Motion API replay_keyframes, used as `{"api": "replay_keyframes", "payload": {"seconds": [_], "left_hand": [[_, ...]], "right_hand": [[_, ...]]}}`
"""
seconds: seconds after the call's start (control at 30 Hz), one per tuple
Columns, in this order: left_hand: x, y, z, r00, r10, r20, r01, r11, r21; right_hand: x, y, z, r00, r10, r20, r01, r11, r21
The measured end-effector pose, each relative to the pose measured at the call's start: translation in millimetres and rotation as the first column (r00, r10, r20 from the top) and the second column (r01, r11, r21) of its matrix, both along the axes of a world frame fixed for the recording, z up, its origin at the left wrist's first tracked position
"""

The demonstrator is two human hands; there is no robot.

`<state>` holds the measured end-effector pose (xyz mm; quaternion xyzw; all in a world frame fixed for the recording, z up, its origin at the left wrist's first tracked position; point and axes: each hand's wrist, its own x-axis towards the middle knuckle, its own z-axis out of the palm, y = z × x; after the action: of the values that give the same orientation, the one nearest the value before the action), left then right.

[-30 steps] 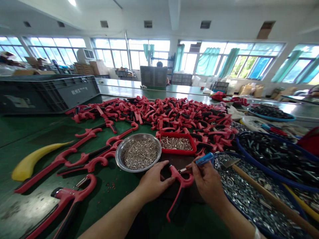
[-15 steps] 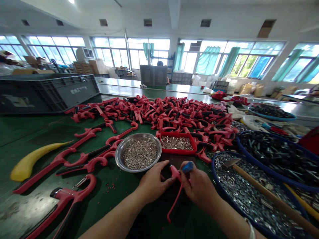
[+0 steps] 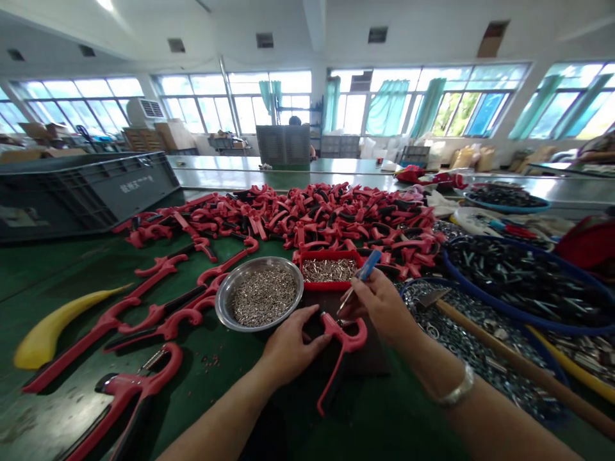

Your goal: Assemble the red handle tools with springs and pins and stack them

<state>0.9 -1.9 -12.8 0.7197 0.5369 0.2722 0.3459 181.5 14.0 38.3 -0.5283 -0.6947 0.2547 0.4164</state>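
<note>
Two hands are busy: your left hand [image 3: 293, 349] lies open, fingertips against the light, stiff red plastic tool frame [image 3: 350, 337] on the dark mat [image 3: 372, 362], steadiest at its curved head, while your right hand [image 3: 382, 304] pinches a blue-handled screwdriver [image 3: 366, 264].

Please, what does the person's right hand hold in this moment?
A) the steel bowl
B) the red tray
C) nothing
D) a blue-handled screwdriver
D. The right hand grips the blue-handled screwdriver, and its thin metal shaft points down toward the red plastic handle.
</note>
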Motion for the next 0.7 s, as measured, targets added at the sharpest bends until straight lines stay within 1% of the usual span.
{"api": "replay_keyframes", "payload": {"seconds": [0.1,0.17,0.23,0.27,0.33,0.4,0.43,0.5,0.53,0.57,0.6,0.63,0.7], "left_hand": [[0.7,0.3,0.6,1.0,-0.008,-0.021,0.008,1.0,0.006],[2.8,-2.3,1.9,0.999,-0.002,-0.047,0.003,1.0,0.015],[5.0,-7.4,6.9,0.995,0.013,-0.1,-0.009,0.999,0.039],[5.3,-10.2,11.4,0.991,0.016,-0.133,-0.007,0.998,0.064],[2.0,-13.4,24.5,0.976,0.023,-0.216,0.006,0.992,0.129],[-8.2,-9.6,40.4,0.94,0.08,-0.332,-0.013,0.98,0.2],[-15.7,-4.2,47.8,0.902,0.135,-0.411,-0.043,0.973,0.227],[-32.8,11.7,58.0,0.781,0.235,-0.579,-0.11,0.964,0.243],[-41.0,20.9,60.2,0.719,0.251,-0.648,-0.133,0.965,0.226],[-47.9,29.9,60.3,0.687,0.247,-0.683,-0.148,0.968,0.201],[-53.2,37.9,58.7,0.672,0.233,-0.702,-0.155,0.972,0.174],[-56.5,44.4,55.7,0.677,0.219,-0.703,-0.157,0.976,0.152],[-58.2,52.0,48.0,0.702,0.205,-0.682,-0.158,0.979,0.132]], "right_hand": [[12.3,38.6,11.5,0.986,-0.138,0.091,0.137,0.99,0.011],[21.1,63.8,15.0,0.95,-0.241,0.197,0.238,0.971,0.037],[27.7,84.6,14.5,0.901,-0.295,0.318,0.302,0.953,0.029],[30.0,92.8,13.2,0.877,-0.295,0.379,0.316,0.949,0.007],[32.9,104.6,10.0,0.833,-0.253,0.491,0.32,0.946,-0.056],[33.2,109.4,8.6,0.792,-0.198,0.577,0.308,0.946,-0.098],[32.0,109.1,9.1,0.773,-0.174,0.609,0.295,0.95,-0.102],[25.6,103.4,12.6,0.746,-0.123,0.655,0.233,0.969,-0.083],[20.1,98.5,15.4,0.738,-0.086,0.669,0.177,0.982,-0.069],[12.9,92.8,18.4,0.732,-0.039,0.68,0.106,0.993,-0.057],[4.0,86.7,21.5,0.724,0.017,0.689,0.025,0.998,-0.05],[-6.2,80.7,24.2,0.712,0.076,0.698,-0.059,0.997,-0.049],[-29.9,70.8,28.0,0.671,0.187,0.717,-0.21,0.976,-0.058]]}}
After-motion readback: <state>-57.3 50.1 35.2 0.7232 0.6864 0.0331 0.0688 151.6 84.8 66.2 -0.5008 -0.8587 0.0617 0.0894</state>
